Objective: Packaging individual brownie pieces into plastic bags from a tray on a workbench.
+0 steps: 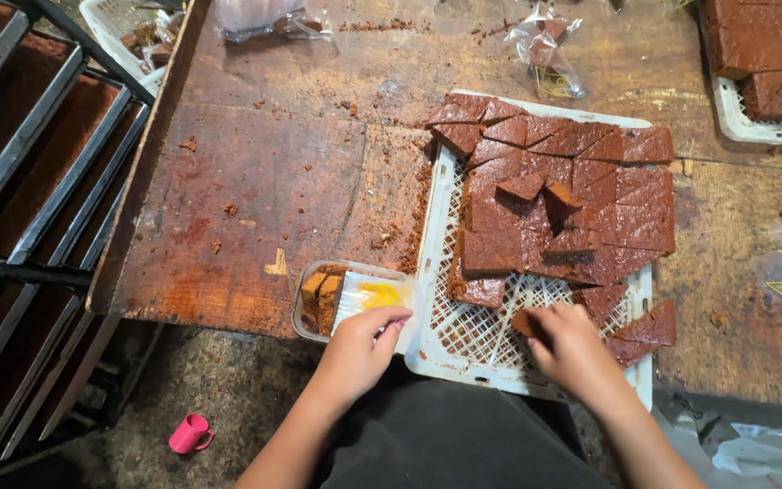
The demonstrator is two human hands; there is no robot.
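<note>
Now: clear tub (pixel 319 292) w/ 2 cake pcs (pixel 322 299); white tray (pixel 500 349) half full.

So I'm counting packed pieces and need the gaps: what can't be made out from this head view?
- Clear tub: the label sheet and the left hand cover most of it, so its piece count is unknown.
- Piece under the right hand: mostly hidden by the fingers.
- Far tray: cut off by the top and right edges.
- Rack shelves: cropped at the left edge.
</note>
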